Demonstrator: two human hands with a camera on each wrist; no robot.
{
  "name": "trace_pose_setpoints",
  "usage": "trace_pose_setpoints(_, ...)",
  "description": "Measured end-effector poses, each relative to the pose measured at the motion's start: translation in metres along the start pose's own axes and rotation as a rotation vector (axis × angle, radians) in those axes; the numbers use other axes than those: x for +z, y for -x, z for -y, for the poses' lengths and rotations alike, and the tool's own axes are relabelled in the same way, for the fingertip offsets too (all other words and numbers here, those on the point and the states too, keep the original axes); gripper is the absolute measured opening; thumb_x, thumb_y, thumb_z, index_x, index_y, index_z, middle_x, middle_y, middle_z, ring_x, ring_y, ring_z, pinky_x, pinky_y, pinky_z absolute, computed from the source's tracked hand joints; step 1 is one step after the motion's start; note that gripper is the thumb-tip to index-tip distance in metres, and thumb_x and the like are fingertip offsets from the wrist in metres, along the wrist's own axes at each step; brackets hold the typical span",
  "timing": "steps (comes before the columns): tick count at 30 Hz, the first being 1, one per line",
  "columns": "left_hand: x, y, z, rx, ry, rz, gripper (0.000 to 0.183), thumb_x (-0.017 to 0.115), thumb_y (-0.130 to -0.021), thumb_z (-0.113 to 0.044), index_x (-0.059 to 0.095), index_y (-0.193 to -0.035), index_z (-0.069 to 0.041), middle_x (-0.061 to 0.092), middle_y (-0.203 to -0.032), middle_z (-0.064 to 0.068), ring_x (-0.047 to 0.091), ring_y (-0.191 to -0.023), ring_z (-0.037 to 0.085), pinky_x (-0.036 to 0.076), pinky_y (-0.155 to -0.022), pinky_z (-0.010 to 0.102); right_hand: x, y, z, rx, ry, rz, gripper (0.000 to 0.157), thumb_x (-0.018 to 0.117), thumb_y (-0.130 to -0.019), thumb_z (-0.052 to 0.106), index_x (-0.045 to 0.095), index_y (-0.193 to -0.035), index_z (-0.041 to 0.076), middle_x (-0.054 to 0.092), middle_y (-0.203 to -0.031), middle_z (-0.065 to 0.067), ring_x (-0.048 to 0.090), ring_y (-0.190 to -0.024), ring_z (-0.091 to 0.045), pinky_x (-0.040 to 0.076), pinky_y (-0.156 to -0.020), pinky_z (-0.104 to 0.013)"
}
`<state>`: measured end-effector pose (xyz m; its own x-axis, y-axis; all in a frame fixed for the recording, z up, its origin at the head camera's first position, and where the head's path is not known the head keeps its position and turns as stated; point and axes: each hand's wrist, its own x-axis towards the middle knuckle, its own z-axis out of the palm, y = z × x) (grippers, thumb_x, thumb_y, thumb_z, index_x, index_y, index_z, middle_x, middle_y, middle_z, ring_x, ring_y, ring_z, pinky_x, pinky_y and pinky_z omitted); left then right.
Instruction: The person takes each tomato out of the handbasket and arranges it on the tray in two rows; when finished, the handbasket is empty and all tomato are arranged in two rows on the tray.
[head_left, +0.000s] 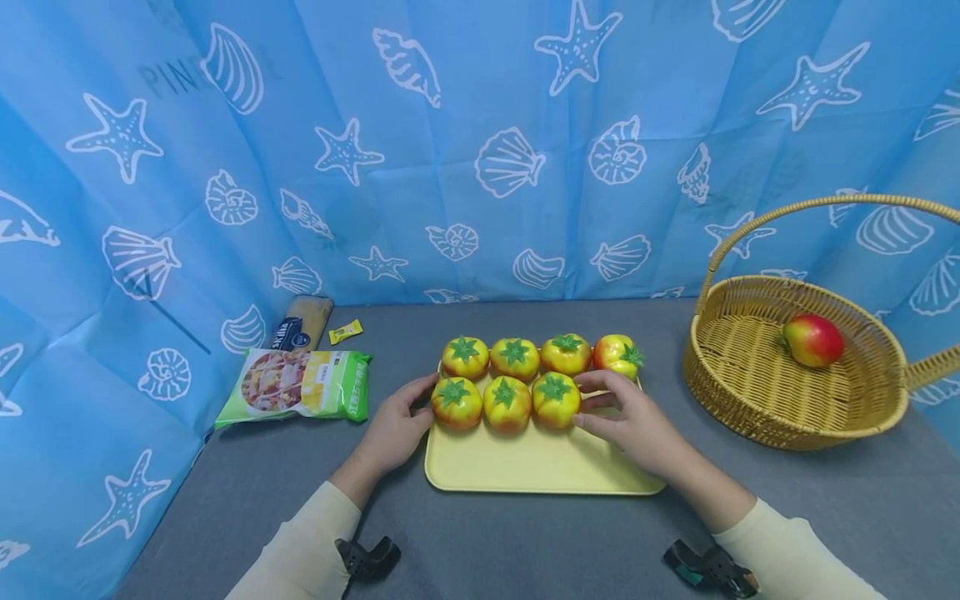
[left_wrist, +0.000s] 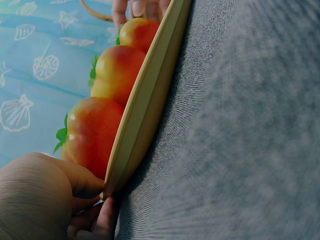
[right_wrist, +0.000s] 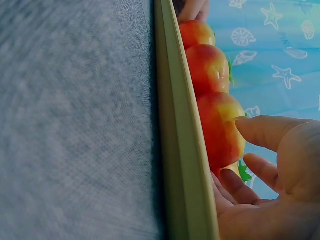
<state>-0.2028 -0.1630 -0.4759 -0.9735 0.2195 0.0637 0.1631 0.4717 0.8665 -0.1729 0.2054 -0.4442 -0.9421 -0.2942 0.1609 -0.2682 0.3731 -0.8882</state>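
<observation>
On a yellow tray (head_left: 543,467) in the head view sit several yellow-orange tomatoes with green leafy tops, four behind and three in front. My left hand (head_left: 396,423) is at the tray's left side, beside the front-left tomato (head_left: 457,404). In the left wrist view its thumb and fingers meet around the tray's rim. My right hand (head_left: 628,419) touches the front-right tomato (head_left: 556,401) with thumb and fingertips, fingers relaxed and spread. The right wrist view shows a gap between that tomato (right_wrist: 222,130) and my palm.
A wicker basket (head_left: 795,429) with a tall handle stands at the right, one red-yellow fruit (head_left: 813,340) inside. At the left lie a green food bag (head_left: 296,383), a brown packet (head_left: 306,321) and a small yellow sachet (head_left: 345,332). Behind hangs a blue curtain (head_left: 480,108).
</observation>
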Motion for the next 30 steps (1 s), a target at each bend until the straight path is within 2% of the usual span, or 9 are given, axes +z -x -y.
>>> trace_pose_setpoints(13, -0.001, 0.001, -0.001, 0.011, -0.001, 0.001, 0.055, 0.059, -0.104, -0.002, 0.053, -0.158, 0.003, 0.056, -0.156, 0.021, 0.047, -0.148, 0.039, 0.037, -0.120, 0.059, -0.001, 0.001, 0.003, 0.023, -0.013, -0.020, 0.050, 0.080, -0.100, 0.008, 0.060, -0.143, -0.004, 0.062, -0.138, -0.022, 0.067, -0.118, -0.040, 0.057, -0.098, -0.053)
trace_pose_setpoints(17, 0.000, 0.000, 0.000, 0.007, 0.000, -0.002, 0.055, 0.059, -0.103, -0.001, 0.054, -0.158, 0.003, 0.056, -0.156, 0.021, 0.047, -0.148, 0.038, 0.037, -0.120, 0.057, -0.004, 0.001, 0.004, 0.005, -0.015, -0.019, 0.048, 0.078, -0.102, 0.013, 0.060, -0.144, -0.002, 0.063, -0.138, -0.020, 0.067, -0.119, -0.039, 0.058, -0.096, -0.046)
trace_pose_setpoints(22, 0.000, 0.000, 0.000, 0.005, -0.001, -0.005, 0.055, 0.059, -0.103, 0.000, 0.053, -0.158, 0.003, 0.056, -0.156, 0.021, 0.046, -0.149, 0.038, 0.038, -0.120, 0.056, -0.010, 0.002, 0.009, -0.046, -0.042, -0.027, 0.043, 0.072, -0.106, 0.013, 0.059, -0.144, -0.003, 0.063, -0.138, -0.022, 0.065, -0.121, -0.040, 0.058, -0.094, -0.036)
trace_pose_setpoints(26, 0.000, 0.000, -0.001, 0.005, -0.003, -0.005, 0.055, 0.059, -0.103, 0.000, 0.053, -0.158, 0.004, 0.056, -0.156, 0.021, 0.046, -0.149, 0.038, 0.037, -0.120, 0.056, -0.015, 0.002, 0.013, -0.060, -0.058, -0.034, 0.042, 0.067, -0.109, 0.014, 0.057, -0.146, -0.005, 0.061, -0.138, -0.025, 0.061, -0.123, -0.040, 0.057, -0.094, -0.034)
trace_pose_setpoints(30, 0.000, 0.000, 0.000, 0.010, -0.002, -0.006, 0.054, 0.059, -0.103, -0.001, 0.054, -0.157, 0.004, 0.056, -0.156, 0.022, 0.046, -0.148, 0.038, 0.037, -0.120, 0.057, -0.023, 0.002, 0.017, -0.057, -0.116, -0.038, 0.042, 0.060, -0.112, 0.014, 0.054, -0.148, -0.007, 0.059, -0.138, -0.025, 0.062, -0.123, -0.036, 0.059, -0.094, -0.036)
